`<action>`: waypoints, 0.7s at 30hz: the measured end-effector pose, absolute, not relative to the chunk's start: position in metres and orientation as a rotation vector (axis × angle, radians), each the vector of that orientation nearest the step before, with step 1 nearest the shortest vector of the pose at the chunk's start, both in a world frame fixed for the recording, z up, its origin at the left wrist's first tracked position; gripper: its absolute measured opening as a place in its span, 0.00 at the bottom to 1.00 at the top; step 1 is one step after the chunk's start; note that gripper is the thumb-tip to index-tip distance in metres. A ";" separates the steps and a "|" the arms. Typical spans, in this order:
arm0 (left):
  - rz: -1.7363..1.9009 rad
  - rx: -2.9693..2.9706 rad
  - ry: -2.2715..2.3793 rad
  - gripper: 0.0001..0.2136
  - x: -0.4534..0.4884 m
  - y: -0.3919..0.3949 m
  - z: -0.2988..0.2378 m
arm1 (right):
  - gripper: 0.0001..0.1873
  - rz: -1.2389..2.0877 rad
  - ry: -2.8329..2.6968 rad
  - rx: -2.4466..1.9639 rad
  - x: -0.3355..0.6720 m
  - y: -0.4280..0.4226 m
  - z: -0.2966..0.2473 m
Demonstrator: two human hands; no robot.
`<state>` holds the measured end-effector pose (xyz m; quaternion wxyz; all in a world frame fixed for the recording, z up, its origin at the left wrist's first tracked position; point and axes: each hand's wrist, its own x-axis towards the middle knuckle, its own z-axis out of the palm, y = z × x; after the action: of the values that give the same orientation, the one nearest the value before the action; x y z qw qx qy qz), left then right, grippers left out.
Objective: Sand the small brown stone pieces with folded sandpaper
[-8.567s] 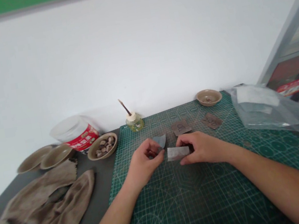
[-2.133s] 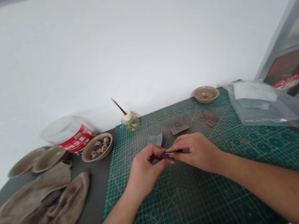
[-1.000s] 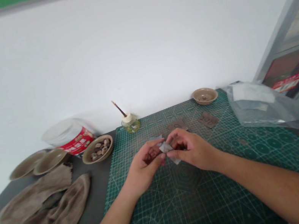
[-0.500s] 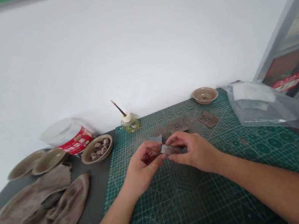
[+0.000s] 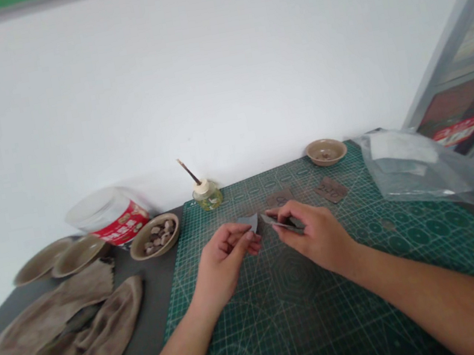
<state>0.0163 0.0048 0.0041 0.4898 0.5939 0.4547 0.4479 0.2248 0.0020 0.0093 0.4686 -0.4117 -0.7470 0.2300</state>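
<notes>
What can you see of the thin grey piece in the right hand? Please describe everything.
The thin grey piece looks flat, like sandpaper or card, paler at its left end. Seen nearly edge-on and slanting, it is gripped in the right hand, which hides part of it. It is over the green cutting mat; its pale tip does not touch the left hand. Whether it is folded is unclear.

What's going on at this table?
Someone is handling small pieces by hand over a green cutting mat. The right hand pinches a thin grey piece. The left hand is just in front of a small blue-grey sheet; whether it touches that is hard to tell. Farther back lie two marked brown squares, and off to the left stands a bowl of stone-like lumps.
</notes>
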 end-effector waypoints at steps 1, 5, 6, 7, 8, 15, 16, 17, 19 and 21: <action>1.100 1.405 1.107 0.09 0.016 0.006 0.003 | 0.05 0.545 -1.810 -1.022 0.225 0.002 0.009; 1.102 1.329 1.062 0.07 0.018 0.006 0.001 | 0.13 0.469 -1.878 -1.004 0.225 0.003 0.007; 1.095 1.341 1.057 0.07 0.019 0.006 0.001 | 0.14 0.448 -1.902 -0.989 0.224 0.003 0.006; 1.095 1.378 1.063 0.06 0.019 0.005 0.002 | 0.14 0.429 -1.918 -0.978 0.224 0.004 0.004; 1.100 1.440 1.086 0.06 0.019 0.004 0.002 | 0.15 0.415 -1.928 -0.971 0.223 0.004 0.003; 1.112 1.682 1.204 0.04 0.021 -0.001 0.005 | 0.21 0.390 -2.006 -0.882 0.217 0.001 0.001; 1.103 1.668 1.181 0.04 0.023 -0.001 0.005 | 0.21 0.389 -2.017 -0.875 0.216 0.000 0.001; 1.099 1.657 1.163 0.05 0.024 -0.002 0.005 | 0.21 0.388 -2.028 -0.869 0.215 -0.001 0.001; 1.098 1.633 1.145 0.06 0.026 -0.002 0.005 | 0.21 0.380 -2.045 -0.865 0.213 -0.002 0.000; 1.099 1.610 1.149 0.06 0.027 -0.003 0.005 | 0.21 0.365 -2.069 -0.858 0.213 -0.002 0.000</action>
<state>0.0268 -0.0032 0.0054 0.4253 0.6440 0.4596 0.4396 0.2130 -0.0022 -0.0004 0.4226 -0.3426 -0.8263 0.1458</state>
